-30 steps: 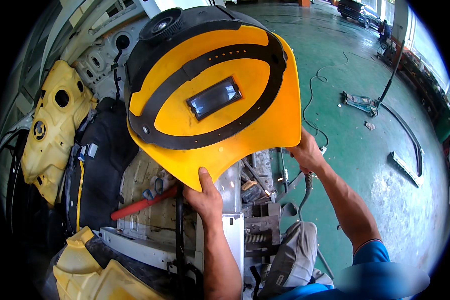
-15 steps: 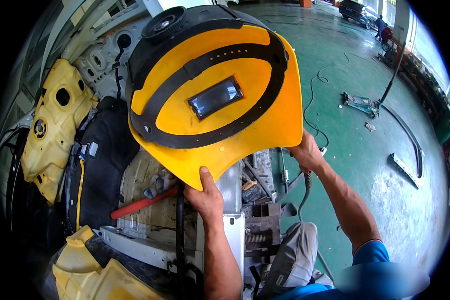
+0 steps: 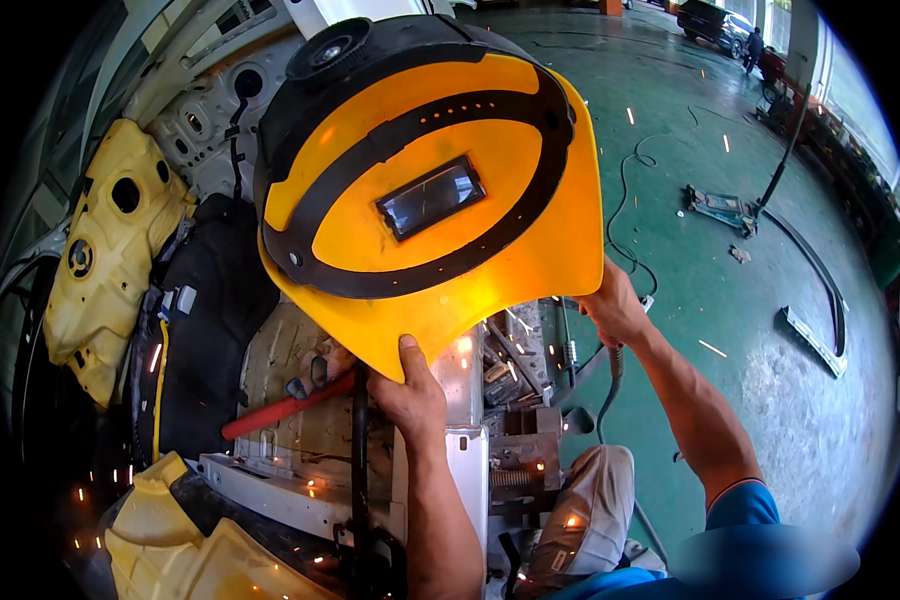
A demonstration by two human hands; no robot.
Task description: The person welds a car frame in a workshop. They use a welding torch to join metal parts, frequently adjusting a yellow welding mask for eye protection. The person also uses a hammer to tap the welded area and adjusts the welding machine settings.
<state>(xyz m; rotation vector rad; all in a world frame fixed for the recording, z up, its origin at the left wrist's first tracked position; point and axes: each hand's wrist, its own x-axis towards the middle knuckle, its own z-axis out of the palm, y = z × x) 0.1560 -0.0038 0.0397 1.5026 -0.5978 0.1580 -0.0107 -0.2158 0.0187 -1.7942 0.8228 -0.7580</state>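
Note:
A yellow welding helmet (image 3: 530,240) with a black headband (image 3: 440,268) and a small dark window (image 3: 430,198) fills the upper middle, its inside facing me. My left hand (image 3: 410,388) grips its lower tip, thumb on the inner face. Right of the helmet, my right hand (image 3: 615,308) is closed around the handle of a welding torch; a ribbed cable (image 3: 615,370) runs down from it. The torch's front end and some of my right fingers are hidden behind the helmet. Bright sparks scatter around, and a glow shows on the metal sill (image 3: 463,375) below the helmet.
A stripped car body holds yellow foam panels (image 3: 110,250), black padding (image 3: 205,320) and a red bar (image 3: 285,407). A vise (image 3: 525,450) stands by my knee. On the green floor lie a hose, a floor jack (image 3: 722,208) and a metal strip (image 3: 812,340). A person (image 3: 754,48) stands far off.
Sparks now fly across the floor, car body and my leg, and an orange glow lights the scene below the helmet. My hands and the helmet have hardly moved.

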